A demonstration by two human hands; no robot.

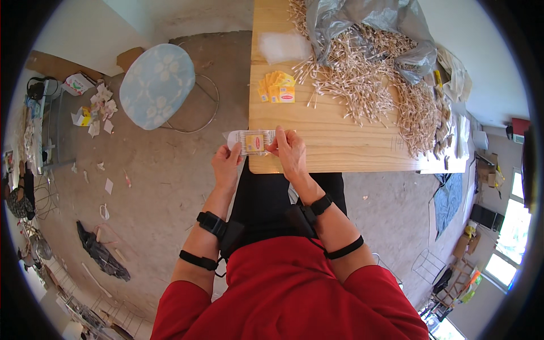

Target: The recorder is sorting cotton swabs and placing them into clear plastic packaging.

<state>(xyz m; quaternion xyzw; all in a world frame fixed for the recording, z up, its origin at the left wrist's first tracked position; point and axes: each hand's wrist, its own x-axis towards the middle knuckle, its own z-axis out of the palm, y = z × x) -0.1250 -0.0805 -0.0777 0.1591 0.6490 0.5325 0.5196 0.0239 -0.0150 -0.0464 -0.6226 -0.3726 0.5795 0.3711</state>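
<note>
Between my two hands, at the table's near left corner, is a clear packet of cotton swabs [247, 140] with a yellow and red card inside. My left hand [227, 163] pinches its left end. The fingers of my right hand [291, 154] are closed on its right end. Beyond the packet lie several yellow cards [281, 93] in a loose, overlapping stack. A pile of clear plastic bags [284, 47] sits farther back. To the right spreads a big heap of loose cotton swabs [352, 85], partly covered by a grey plastic bag [396, 22].
The wooden table [334, 150] has its front edge close to my body. A round stool [158, 85] with a pale blue flowered cover stands left of it. Paper scraps [102, 107] and a dark cloth [102, 252] lie on the floor at left.
</note>
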